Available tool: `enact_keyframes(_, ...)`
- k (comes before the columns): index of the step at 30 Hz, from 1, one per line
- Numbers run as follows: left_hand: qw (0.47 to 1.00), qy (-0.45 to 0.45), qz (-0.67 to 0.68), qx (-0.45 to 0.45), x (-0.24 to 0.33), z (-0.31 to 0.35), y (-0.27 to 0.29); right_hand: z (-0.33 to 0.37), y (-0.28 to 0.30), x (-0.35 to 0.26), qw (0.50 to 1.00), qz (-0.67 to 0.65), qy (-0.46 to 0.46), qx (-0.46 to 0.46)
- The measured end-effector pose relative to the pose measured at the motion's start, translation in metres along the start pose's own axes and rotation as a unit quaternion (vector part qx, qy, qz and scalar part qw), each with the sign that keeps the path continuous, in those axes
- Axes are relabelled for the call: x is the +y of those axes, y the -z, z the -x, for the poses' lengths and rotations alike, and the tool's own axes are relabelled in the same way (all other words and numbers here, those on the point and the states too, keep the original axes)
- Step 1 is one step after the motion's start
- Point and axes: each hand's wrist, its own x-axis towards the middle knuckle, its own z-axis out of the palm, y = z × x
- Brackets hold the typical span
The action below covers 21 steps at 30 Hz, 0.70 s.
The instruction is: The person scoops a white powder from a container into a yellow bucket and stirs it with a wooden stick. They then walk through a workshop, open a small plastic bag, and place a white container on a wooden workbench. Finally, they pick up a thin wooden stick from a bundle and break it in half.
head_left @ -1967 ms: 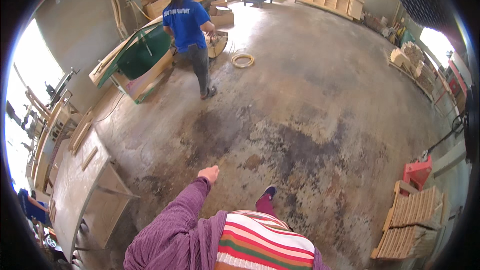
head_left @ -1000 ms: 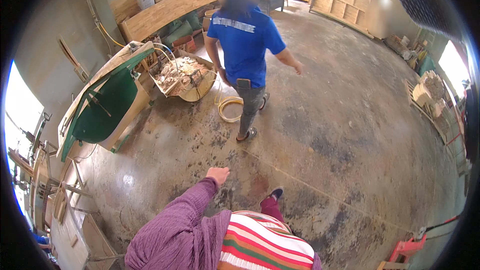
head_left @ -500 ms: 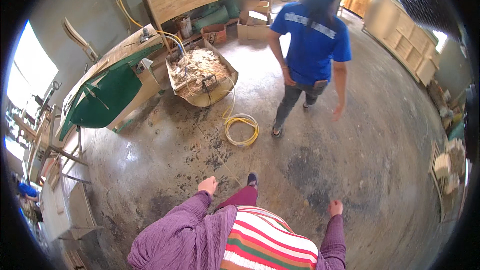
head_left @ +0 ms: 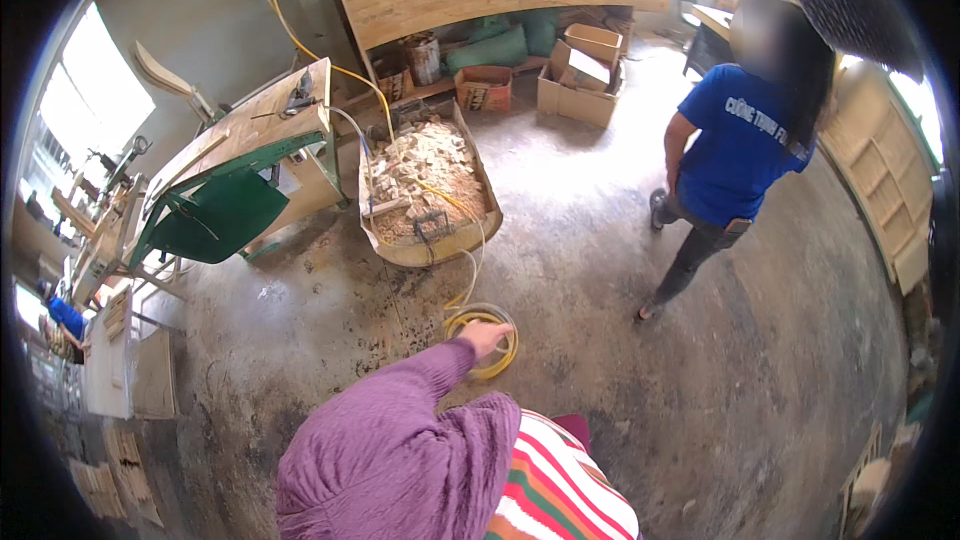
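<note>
My left hand reaches forward in a purple sleeve. At least one finger points out to the right, and nothing shows in the hand. In the picture it overlaps a yellow and clear coiled hose on the concrete floor; I cannot tell that they touch. My right hand is out of sight. Past the coil stands a trough-like cart heaped with wood scraps and shavings, with hose lying across it.
A person in a blue shirt walks ahead on the right. At left stands a green-framed workbench with a power tool. Cardboard boxes and a long wooden panel are at the back. Wooden panels lean at right.
My left arm has swung forward and right, and its fingers have loosened. My right hand has left the view. The person in blue has moved right. The cart and coil appear nearer.
</note>
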Motion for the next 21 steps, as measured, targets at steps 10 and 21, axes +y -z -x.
enact_keyframes(10, 0.980, 0.173, 0.032, -0.088, 0.082, -0.313, 0.060, -0.285, 0.187, -0.179, 0.995, 0.028, 0.092, 0.007)
enact_keyframes(21, 0.872, 0.459, 0.130, -0.111, 0.023, -0.391, 0.059, -0.669, 0.415, -0.568, 0.957, -0.193, 0.216, 0.007)
